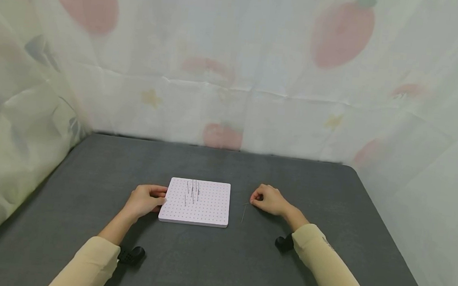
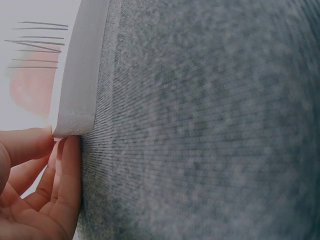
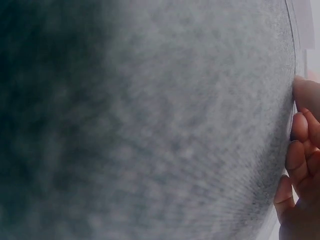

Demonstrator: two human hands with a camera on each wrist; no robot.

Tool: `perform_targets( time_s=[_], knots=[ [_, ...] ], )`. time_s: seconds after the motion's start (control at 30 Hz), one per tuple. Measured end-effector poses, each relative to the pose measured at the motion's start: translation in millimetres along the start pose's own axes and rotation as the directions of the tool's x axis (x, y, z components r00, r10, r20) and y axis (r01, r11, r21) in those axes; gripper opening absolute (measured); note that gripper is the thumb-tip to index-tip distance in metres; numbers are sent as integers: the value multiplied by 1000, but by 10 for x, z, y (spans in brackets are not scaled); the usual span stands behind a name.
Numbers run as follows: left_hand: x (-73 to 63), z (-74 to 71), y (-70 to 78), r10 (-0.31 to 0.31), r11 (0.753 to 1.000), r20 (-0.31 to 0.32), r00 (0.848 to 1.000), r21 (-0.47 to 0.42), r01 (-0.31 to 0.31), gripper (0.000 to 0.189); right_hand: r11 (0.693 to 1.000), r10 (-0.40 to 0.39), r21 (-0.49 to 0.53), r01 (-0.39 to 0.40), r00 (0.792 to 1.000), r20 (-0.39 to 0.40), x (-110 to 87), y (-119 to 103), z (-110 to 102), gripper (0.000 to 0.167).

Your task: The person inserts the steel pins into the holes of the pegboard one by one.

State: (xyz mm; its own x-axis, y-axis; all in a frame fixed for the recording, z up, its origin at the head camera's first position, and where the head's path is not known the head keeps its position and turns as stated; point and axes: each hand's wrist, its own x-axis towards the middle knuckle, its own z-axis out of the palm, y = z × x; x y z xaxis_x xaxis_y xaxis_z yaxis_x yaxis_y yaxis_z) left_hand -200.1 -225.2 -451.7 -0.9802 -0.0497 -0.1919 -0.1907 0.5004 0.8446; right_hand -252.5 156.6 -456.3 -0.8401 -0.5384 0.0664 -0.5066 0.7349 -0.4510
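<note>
A white pegboard (image 1: pixel 211 205) with rows of small holes lies flat on the table. Several thin metal pins (image 1: pixel 192 193) stand in its left part, some of them leaning. My left hand (image 1: pixel 145 200) grips the board's left edge, thumb at the top edge and fingers against the side, as the left wrist view shows near the board's corner (image 2: pixel 75 110). To the right of the board, my right hand (image 1: pixel 270 200) pinches the end of a thin metal pin (image 1: pixel 246 203) close to the table. Another thin line (image 1: pixel 243 213) runs toward me from there. The right wrist view shows the curled fingers (image 3: pixel 296 160), but no pin.
The dark grey cloth-covered table (image 1: pixel 202 263) extends around the board. White sheeting with fruit prints (image 1: pixel 255 118) hangs behind and along both sides. Black wrist devices (image 1: pixel 132 256) are strapped by each beige sleeve (image 1: pixel 324 265).
</note>
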Motion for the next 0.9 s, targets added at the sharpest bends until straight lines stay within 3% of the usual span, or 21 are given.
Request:
perform_targets(
  time_s=[0.37,0.67,0.9],
  knots=[
    [-2,1,-12,-3,1000,13,1000,-6,3,37,999,39,6,-39,999,27,4,-28,13,8],
    [-4,7,-15,7,1000,18,1000,-19,-7,37,985,92,147,-95,995,23,27,-24,-19,12],
    [-5,6,-5,3,1000,11,1000,-4,-3,37,978,97,181,-101,995,29,109,-151,-66,17]
  ],
)
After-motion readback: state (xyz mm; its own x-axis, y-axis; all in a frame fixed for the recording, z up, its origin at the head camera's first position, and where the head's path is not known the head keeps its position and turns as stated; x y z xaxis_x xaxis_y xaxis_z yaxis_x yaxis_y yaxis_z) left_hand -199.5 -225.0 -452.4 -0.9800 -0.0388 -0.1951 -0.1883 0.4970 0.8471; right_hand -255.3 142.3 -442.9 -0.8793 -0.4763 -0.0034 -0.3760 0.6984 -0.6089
